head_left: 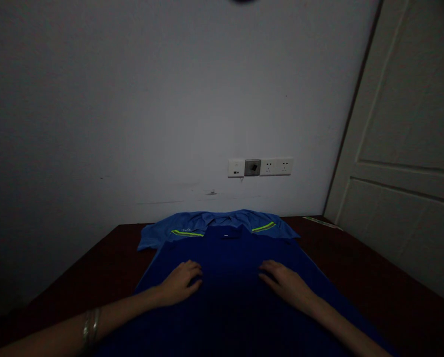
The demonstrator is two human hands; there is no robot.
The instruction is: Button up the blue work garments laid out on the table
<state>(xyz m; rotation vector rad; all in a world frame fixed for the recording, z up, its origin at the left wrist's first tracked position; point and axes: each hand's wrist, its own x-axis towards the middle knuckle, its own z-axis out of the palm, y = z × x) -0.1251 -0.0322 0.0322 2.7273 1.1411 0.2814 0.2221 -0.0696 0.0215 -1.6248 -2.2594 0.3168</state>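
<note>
Left hand [181, 282] and right hand [284, 283] are resting on a dark-blue shirt [229, 267] overlying a lighter-blue shirt [158, 233] on a counter [106, 263].

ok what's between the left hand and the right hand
In the head view, only the front of the dark blue shirt shows between the left hand and the right hand; no separate item is visible there.

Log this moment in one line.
left hand: open, at dark shirt | right hand: open, at dark shirt | dark shirt: partly covering light shirt | contact: unclear
</note>
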